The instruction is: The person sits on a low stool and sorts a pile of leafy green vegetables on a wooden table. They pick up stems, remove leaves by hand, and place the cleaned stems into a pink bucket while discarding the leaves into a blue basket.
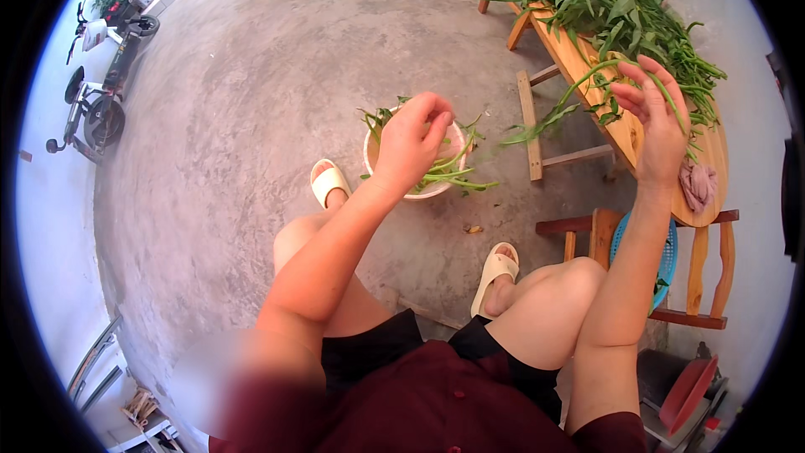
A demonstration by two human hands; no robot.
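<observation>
My right hand [654, 110], raised over the near end of a wooden bench [566, 47], holds a long green stem [572, 91] that looks like water spinach. The stem runs between its fingers, and its leafy end hangs to the left past the bench edge. Behind that hand, a large heap of leafy greens [616, 3] covers much of the bench. My left hand [418, 132] is above a white plastic bucket [368, 154], fingers curled and thumb close to the index finger; whether it pinches anything small is hidden. Cut stems [453, 179] lie across the bucket's rim.
A pink cloth [698, 185] lies on the bench's near end. Below it, a blue plastic basket [670, 258] rests on a wooden chair [695, 264]. Scooters [104, 107] stand along the left wall. A red basin [688, 393] is at the lower right. Leaf scraps [473, 229] dot the concrete floor.
</observation>
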